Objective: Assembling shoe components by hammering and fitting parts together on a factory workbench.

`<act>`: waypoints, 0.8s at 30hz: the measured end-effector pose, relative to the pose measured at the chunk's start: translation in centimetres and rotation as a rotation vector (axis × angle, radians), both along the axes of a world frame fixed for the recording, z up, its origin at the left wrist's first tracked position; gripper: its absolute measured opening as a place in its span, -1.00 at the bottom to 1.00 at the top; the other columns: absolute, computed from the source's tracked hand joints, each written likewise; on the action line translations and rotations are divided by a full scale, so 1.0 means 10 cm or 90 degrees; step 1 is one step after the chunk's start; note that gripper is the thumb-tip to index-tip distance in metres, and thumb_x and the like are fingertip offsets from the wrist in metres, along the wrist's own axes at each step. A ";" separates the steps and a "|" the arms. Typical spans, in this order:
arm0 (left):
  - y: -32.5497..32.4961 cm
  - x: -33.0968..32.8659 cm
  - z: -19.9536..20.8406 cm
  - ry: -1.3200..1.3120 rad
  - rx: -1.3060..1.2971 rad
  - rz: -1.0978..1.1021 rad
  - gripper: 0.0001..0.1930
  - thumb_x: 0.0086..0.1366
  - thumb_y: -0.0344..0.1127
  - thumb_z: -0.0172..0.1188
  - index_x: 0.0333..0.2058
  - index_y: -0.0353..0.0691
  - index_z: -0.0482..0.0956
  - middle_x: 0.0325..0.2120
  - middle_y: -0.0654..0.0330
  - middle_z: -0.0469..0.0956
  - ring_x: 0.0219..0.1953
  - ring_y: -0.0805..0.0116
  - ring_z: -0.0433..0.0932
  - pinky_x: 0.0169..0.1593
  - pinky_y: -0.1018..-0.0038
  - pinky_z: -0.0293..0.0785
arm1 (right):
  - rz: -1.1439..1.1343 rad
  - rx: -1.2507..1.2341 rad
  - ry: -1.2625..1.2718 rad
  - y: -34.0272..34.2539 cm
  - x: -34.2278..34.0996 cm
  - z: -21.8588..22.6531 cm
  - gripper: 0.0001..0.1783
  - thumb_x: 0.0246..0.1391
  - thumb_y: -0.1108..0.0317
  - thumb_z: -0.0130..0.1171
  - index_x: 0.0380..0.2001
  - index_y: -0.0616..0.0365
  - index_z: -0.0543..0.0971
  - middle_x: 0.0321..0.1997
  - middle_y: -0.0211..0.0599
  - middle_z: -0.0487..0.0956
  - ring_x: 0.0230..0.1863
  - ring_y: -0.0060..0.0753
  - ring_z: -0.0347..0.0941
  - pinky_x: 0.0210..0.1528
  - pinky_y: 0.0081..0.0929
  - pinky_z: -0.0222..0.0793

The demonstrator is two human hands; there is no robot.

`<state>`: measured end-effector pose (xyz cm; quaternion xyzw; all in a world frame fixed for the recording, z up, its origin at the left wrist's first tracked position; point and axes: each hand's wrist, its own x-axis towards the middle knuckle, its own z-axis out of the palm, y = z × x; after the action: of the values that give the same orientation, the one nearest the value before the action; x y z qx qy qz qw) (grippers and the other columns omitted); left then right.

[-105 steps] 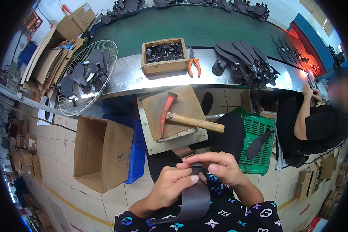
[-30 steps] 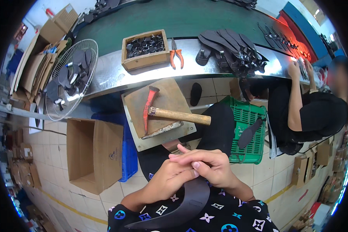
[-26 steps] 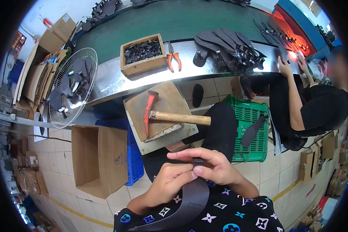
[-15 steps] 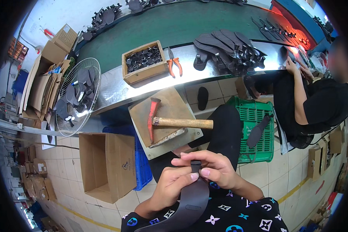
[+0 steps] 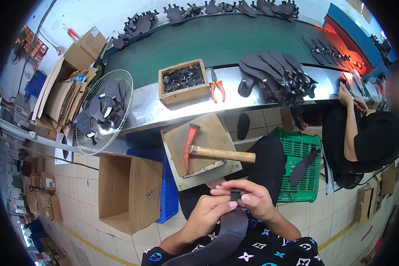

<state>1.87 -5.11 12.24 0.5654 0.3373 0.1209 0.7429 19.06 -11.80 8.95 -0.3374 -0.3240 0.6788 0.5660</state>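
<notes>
A dark grey shoe insole [image 5: 226,235] with a narrow strap end is held low in front of my body. My left hand [image 5: 208,213] pinches it on one side of the strap, thumb pressed on top. On the other side, my right hand [image 5: 252,200] grips the strap end, where a small black clip [image 5: 235,193] sits between the fingers. Just beyond my hands, a red-headed hammer [image 5: 191,148] with a wooden handle lies across a board [image 5: 175,133], beside a rough whitish block [image 5: 205,170].
On the metal-edged bench stand a wooden box of black clips [image 5: 181,98], orange-handled pliers [image 5: 217,88] and a pile of insoles [image 5: 270,71]. Left are a wire basket [image 5: 131,95] and a cardboard box [image 5: 142,195]; right, a green crate [image 5: 310,190] and a seated person [image 5: 377,135].
The view has shifted, so the whole scene sits lower and further right. Both hands keep their hold on the insole, with little change in finger position.
</notes>
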 end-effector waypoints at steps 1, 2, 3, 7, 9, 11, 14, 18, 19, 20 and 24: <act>-0.02 0.00 0.00 -0.033 -0.041 0.025 -0.70 0.39 -0.25 0.07 -0.30 -0.42 0.64 -0.54 0.20 0.58 -0.45 0.54 0.47 -0.35 0.53 0.35 | 0.008 0.004 -0.007 -0.01 0.01 -0.01 -0.39 0.25 0.22 -0.06 0.26 0.40 0.30 0.19 0.24 0.49 0.26 -0.07 0.44 0.28 -0.27 0.33; -0.03 0.01 0.00 -0.065 -0.099 0.049 -0.69 0.39 -0.24 0.06 -0.29 -0.41 0.64 -0.54 0.20 0.58 -0.46 0.55 0.47 -0.35 0.53 0.35 | 0.017 -0.004 0.027 -0.03 0.03 -0.03 -0.34 0.23 0.21 -0.07 0.31 0.37 0.22 0.25 0.24 0.44 0.25 -0.05 0.44 0.19 -0.35 0.37; -0.04 0.02 0.00 -0.064 -0.085 0.044 -0.69 0.39 -0.24 0.06 -0.29 -0.41 0.64 -0.54 0.20 0.58 -0.46 0.55 0.47 -0.35 0.53 0.35 | -0.003 -0.020 0.074 -0.05 0.05 -0.05 -0.31 0.22 0.21 -0.07 0.34 0.35 0.18 0.27 0.24 0.41 0.25 -0.04 0.44 0.15 -0.38 0.39; 0.01 0.07 -0.05 -0.035 -0.061 -0.003 -0.69 0.39 -0.24 0.06 -0.30 -0.40 0.64 -0.55 0.18 0.54 -0.49 0.54 0.43 -0.38 0.49 0.34 | -0.083 -0.073 -0.083 -0.17 0.15 -0.12 -0.32 0.41 -0.05 -0.21 0.34 0.27 0.13 0.29 0.10 0.40 -0.07 -0.35 0.53 -0.11 -0.48 0.45; 0.13 0.16 -0.12 -0.025 -0.011 -0.053 -0.70 0.38 -0.25 0.06 -0.32 -0.40 0.62 -0.56 0.14 0.52 -0.51 0.50 0.43 -0.39 0.46 0.33 | 0.018 -0.151 -0.141 -0.27 0.26 -0.11 -0.20 0.39 -0.25 -0.29 0.35 0.24 0.11 0.19 0.04 0.47 0.11 -0.20 0.52 0.01 -0.37 0.47; 0.25 0.34 -0.20 -0.025 0.219 -0.089 -0.72 0.36 -0.26 0.07 -0.37 -0.41 0.58 -0.58 0.07 0.47 -0.53 0.38 0.43 -0.41 0.41 0.33 | 0.095 -0.164 0.029 -0.43 0.34 -0.05 -0.11 0.35 -0.30 -0.25 0.43 0.18 -0.04 0.19 0.05 0.46 0.13 -0.19 0.51 0.10 -0.30 0.45; 0.36 0.84 -0.37 -0.076 0.264 -0.097 -0.75 0.36 -0.29 0.07 -0.29 -0.39 0.58 -0.51 0.04 0.52 -0.45 0.26 0.50 -0.33 0.40 0.39 | -0.076 -0.098 0.231 -0.60 0.37 -0.02 0.03 0.27 -0.01 0.12 0.50 -0.13 -0.32 0.09 -0.10 0.48 -0.03 -0.42 0.50 0.01 -0.50 0.42; 0.32 1.56 -0.59 -0.192 0.383 -0.071 -0.67 0.39 -0.26 0.07 -0.01 -0.36 0.57 -0.06 -0.08 0.59 -0.01 0.11 0.58 0.07 0.40 0.44 | -0.384 -0.098 0.253 -0.80 0.67 -0.26 -0.08 0.08 0.54 0.28 0.45 0.06 0.05 -0.02 -0.40 0.51 -0.23 -0.63 0.46 -0.16 -0.67 0.41; 0.31 1.64 -0.63 -0.153 0.469 -0.101 -0.53 0.42 -0.21 0.07 0.21 -0.35 0.40 0.26 -0.15 0.33 0.32 0.03 0.32 0.32 0.34 0.22 | -0.422 -0.082 0.179 -0.87 0.84 -0.38 -0.12 0.07 0.59 0.26 0.41 0.10 0.11 -0.07 -0.39 0.56 -0.17 -0.60 0.50 -0.08 -0.62 0.44; 0.27 1.70 -0.67 -0.126 0.480 -0.087 -0.49 0.44 -0.20 0.06 0.26 -0.36 0.32 0.31 -0.17 0.25 0.36 0.01 0.26 0.33 0.32 0.19 | -0.488 -0.072 0.114 -0.95 1.01 -0.53 -0.17 0.05 0.65 0.23 0.38 0.15 0.16 -0.12 -0.38 0.60 -0.11 -0.57 0.53 0.00 -0.57 0.46; 0.13 1.60 -0.86 -0.123 0.286 -0.107 -0.43 0.46 -0.19 0.04 0.32 -0.37 0.20 0.37 -0.12 0.15 0.39 0.09 0.20 0.33 0.28 0.21 | -0.643 -0.086 -0.042 -1.19 1.75 -1.35 -0.29 0.08 0.63 0.21 0.31 0.18 0.26 -0.17 -0.46 0.53 -0.15 -0.66 0.47 0.01 -0.65 0.41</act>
<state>17.83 -3.78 3.68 0.7282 0.1809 0.1840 0.6350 36.52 -23.70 -4.58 -0.5094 -0.0934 0.3288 0.7897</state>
